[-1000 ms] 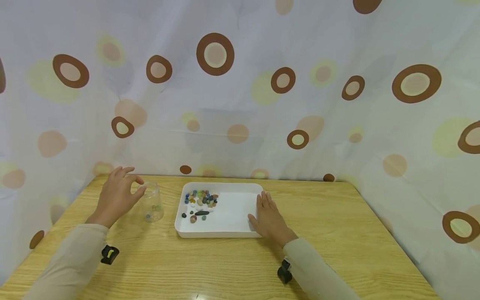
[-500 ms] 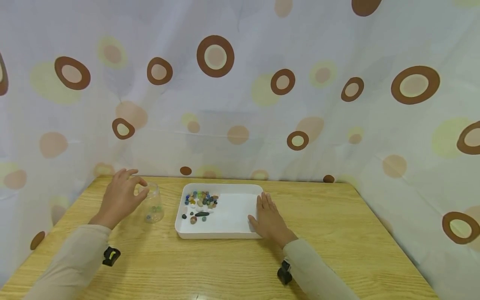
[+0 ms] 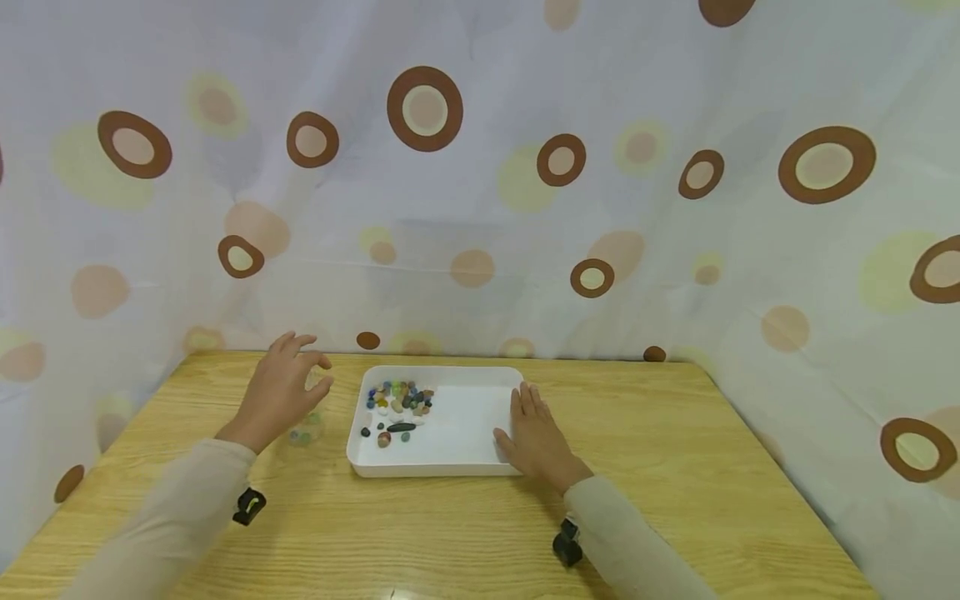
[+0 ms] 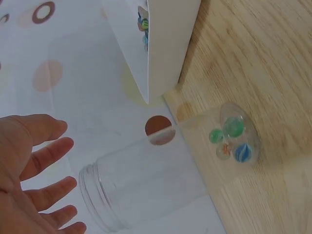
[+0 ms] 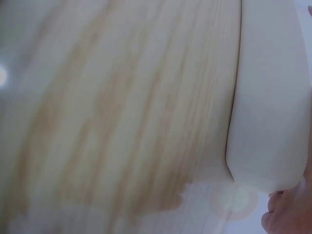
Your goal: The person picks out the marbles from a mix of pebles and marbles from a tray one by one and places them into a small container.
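Observation:
My left hand (image 3: 281,392) is in the air above a clear jar (image 4: 151,180), fingers spread and slightly bent, holding nothing. Several glass marbles (image 4: 234,127), green, blue and clear with orange, lie at the bottom of the upright jar. In the head view the hand covers most of the jar. My right hand (image 3: 536,437) rests with straight fingers on the right rim of a white tray (image 3: 465,469). In the tray's left part lie small marbles and stones (image 3: 405,396), among them a long dark green stone (image 3: 401,427) and a reddish-brown round one (image 3: 384,439).
The tray and jar stand on a light wooden table (image 3: 450,533). Behind them hangs a pale curtain (image 3: 480,208) with brown ring patterns, close to the table's back edge. Each wrist carries a small black camera (image 3: 249,506).
My left hand has moved right, from beside the jar's rim to over it, and its thumb and index finger now stand apart. The right hand stays on the tray rim.

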Demonstrator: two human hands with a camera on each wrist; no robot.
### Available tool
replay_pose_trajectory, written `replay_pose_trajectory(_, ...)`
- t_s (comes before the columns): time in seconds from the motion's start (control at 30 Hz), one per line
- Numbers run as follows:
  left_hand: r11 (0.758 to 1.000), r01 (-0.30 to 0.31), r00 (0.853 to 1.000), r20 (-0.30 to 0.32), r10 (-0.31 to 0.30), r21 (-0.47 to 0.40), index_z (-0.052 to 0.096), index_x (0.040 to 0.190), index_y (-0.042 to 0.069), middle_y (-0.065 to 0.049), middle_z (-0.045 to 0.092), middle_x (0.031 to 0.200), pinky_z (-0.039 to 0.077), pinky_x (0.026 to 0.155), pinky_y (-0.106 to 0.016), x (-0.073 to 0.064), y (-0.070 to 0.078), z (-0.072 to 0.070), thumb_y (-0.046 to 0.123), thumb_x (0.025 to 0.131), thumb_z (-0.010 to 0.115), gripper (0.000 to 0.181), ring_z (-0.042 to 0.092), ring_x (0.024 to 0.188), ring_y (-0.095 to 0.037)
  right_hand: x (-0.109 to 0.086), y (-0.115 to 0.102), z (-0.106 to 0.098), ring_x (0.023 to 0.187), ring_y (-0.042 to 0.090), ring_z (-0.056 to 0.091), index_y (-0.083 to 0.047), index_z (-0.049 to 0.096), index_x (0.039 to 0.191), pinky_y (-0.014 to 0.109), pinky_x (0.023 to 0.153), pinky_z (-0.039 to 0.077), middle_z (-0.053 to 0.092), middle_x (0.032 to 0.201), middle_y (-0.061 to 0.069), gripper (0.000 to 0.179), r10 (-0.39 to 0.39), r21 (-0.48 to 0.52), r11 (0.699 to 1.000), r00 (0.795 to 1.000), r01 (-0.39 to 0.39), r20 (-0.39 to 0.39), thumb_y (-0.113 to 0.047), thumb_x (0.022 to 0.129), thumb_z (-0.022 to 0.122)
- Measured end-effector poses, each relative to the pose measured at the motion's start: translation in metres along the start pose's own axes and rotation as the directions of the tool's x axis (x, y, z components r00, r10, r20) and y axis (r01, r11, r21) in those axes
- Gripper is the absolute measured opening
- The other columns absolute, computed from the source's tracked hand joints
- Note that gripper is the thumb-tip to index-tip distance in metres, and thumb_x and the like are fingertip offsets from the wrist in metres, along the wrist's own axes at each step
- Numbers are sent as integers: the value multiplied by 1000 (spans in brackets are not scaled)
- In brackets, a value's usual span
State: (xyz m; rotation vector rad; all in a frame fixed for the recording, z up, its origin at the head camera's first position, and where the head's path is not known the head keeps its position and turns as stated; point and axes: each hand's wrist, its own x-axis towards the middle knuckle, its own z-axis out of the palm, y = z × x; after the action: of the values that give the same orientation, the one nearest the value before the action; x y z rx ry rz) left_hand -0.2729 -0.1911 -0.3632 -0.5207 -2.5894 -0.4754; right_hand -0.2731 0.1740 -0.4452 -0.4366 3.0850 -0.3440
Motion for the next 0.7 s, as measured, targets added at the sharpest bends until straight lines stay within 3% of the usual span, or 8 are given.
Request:
replay_pose_trajectory(0.3, 997, -70, 996, 51, 71, -7, 70, 96, 5, -24, 55, 128, 34, 105, -58, 18, 28, 33, 16, 84, 72, 17, 39, 129, -46, -1, -2, -3, 146, 39, 1, 10, 14, 148, 51, 117, 13, 4, 157, 27, 74, 2, 3, 1000, 1000, -2, 15, -39, 101, 41)
replay_pose_trajectory(0.47, 996, -84, 994, 66, 85, -19, 71, 95, 7, -23, 55, 129, 37, 102, -59, 30, 46, 46, 16, 84, 73, 14, 40, 129, -44, -2, -2, -4, 146, 39, 2, 10, 15, 148, 51, 117, 13, 5, 157, 26, 73, 5, -1, 1000, 1000, -5, 10, -39, 101, 42)
replay_pose_trajectory(0.7, 994, -104, 992, 77, 105, -12, 72, 91, 8, -23, 59, 124, 40, 99, -60, 37, 56, 72, 16, 81, 76, 13, 44, 126, -45, -1, -2, -3, 146, 40, 2, 10, 15, 148, 51, 117, 13, 5, 157, 27, 73, -1, -15, 1000, 1000, 1, 18, -40, 101, 40)
